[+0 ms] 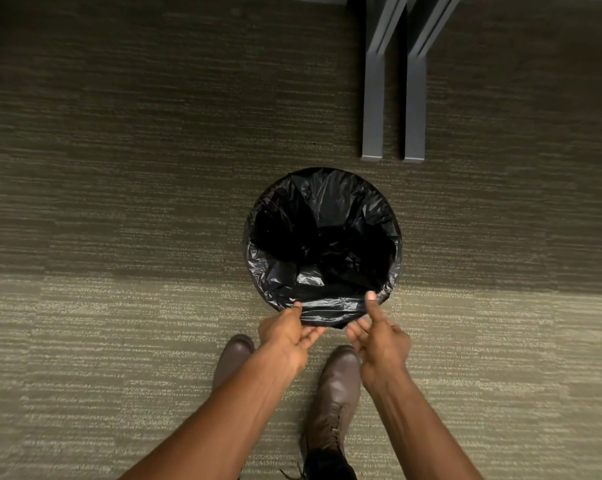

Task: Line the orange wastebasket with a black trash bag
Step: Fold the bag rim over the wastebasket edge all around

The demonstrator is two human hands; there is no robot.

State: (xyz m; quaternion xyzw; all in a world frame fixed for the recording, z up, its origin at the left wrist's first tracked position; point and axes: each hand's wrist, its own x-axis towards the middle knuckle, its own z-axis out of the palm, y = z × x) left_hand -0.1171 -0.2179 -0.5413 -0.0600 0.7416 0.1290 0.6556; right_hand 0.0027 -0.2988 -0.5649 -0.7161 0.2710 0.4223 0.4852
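Black trash bag (322,237) seen spread over round wastebasket mouth, on carpet floor (119,237) near 2 grey furniture legs (393,109).
Near edge of bag pinched by both hands: left hand (285,336) thumb on top w/ fingers curled under, right hand (379,337) thumb up on film. Orange of basket not visible.

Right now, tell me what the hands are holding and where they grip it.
Both hands, left and right, hold the black trash bag by its folded-over edge at the near rim.
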